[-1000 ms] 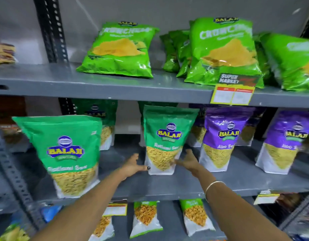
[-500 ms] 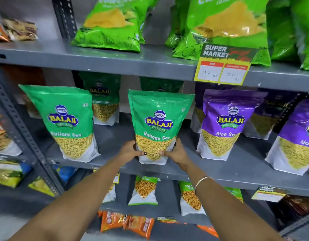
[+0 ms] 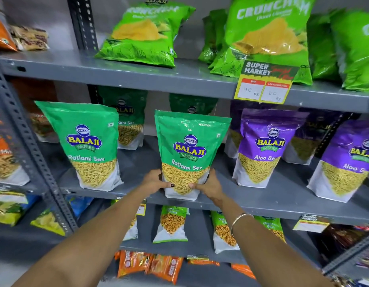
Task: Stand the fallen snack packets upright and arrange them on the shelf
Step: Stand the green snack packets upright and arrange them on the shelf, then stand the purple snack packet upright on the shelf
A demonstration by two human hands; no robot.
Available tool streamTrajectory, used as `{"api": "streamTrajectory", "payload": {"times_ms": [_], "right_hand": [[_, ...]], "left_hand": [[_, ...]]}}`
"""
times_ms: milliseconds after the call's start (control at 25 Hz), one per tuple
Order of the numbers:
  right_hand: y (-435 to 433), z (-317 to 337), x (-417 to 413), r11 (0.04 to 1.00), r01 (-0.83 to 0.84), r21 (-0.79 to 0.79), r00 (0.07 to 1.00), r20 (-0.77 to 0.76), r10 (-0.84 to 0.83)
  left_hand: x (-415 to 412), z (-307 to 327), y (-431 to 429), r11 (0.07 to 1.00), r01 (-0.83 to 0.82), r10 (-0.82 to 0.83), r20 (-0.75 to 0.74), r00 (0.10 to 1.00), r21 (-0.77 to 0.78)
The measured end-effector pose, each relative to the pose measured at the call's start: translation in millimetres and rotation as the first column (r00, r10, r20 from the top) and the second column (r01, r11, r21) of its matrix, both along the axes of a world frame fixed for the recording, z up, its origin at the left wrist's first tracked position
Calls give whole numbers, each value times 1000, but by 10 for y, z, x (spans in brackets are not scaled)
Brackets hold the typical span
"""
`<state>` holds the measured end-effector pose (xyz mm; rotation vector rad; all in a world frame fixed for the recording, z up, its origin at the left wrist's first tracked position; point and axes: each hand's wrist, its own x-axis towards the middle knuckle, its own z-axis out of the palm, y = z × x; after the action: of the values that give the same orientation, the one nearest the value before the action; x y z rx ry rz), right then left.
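The green Ratlami Sev packet (image 3: 189, 154) stands upright at the front lip of the grey metal middle shelf (image 3: 283, 204), its white base right at the edge. The left hand (image 3: 156, 181) clasps its lower corner from 9 o'clock, thumb across the front; the right hand (image 3: 210, 185) clasps the opposite corner from 3 o'clock, thumb also on the front, a thin bangle (image 3: 240, 219) on that wrist. Bare shelf lies open on both sides of the packet, with a wider gap toward 9 o'clock, where a second green Ratlami Sev packet (image 3: 90, 143) stands leaning slightly. Two more green ones sit behind in shadow, making four. At 3 o'clock two glossy purple Aloo Sev packets (image 3: 266, 150) stand in front; others behind them are too dim to count, perhaps two. The pouches are smooth, flat-bottomed plastic with clear windows. Above, puffy bright green crisp bags (image 3: 146, 34) lean on the top shelf beside a yellow price tag (image 3: 266, 83).
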<state>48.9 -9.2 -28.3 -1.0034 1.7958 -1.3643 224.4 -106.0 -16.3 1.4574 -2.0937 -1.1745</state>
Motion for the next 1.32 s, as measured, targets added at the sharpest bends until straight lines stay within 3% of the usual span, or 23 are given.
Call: {"api": "streamTrajectory", "payload": {"times_ms": [400,520,600,680,800,880,1000,1160,1320], "right_hand": [[64,17,56,998,-18,54,999,-32,20],[164,51,-96,990,27,139,993,-118,-11],[296,68,-329,974,109,200,976,-210,-66],[482,106,-657,949,191,250,956,-265,-123],[714,153,-1244,917,289,277,932,-299,-203],[827,151,-1662,906,334,261,918,-308,-250],[810,115,-2213,939,280,200,943,-243,-229],[626,56,-2633,997,-5,81,1000,8,5],[645,106,-2605,980,-192,-50,978,68,195]], "left_hand": [[78,60,40,998,65,-66,46,997,27],[86,161,35,975,175,-215,376,901,137],[-5,315,161,896,223,-409,522,748,383],[-265,426,365,781,311,-586,462,665,542],[-821,399,597,734,469,-636,254,729,491],[-1268,297,682,821,462,-528,141,837,335],[-1920,107,665,952,257,-249,-67,966,164],[-2521,5,673,977,107,-48,-296,954,185],[-2623,-6,845,985,-21,78,-331,940,170]]}}
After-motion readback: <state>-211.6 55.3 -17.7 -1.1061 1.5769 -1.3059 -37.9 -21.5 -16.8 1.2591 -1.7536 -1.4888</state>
